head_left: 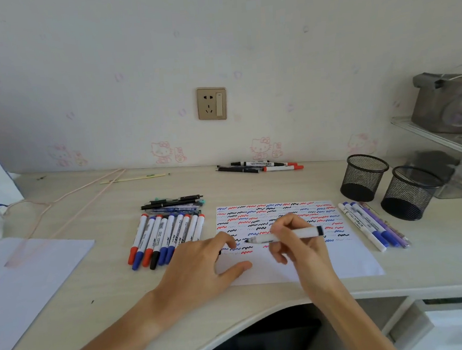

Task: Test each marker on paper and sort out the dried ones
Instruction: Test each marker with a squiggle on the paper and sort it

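Note:
A white sheet of paper (341,260) covered with red, blue and black squiggles lies in front of me. My right hand (304,249) grips an uncapped white marker (298,233), held nearly level just above the sheet with its dark tip pointing left. My left hand (201,265) rests on the paper's left edge, fingers curled, with a small black piece showing between them, apparently the cap. Several capped markers (168,237) lie in a row left of the paper. More pens (372,224) lie along its right edge.
A small group of markers (262,166) sits at the back by the wall, and a pile of pens (174,202) behind the row. Two black mesh cups (362,178) (408,194) stand at the right. Another white sheet (25,274) lies at the far left.

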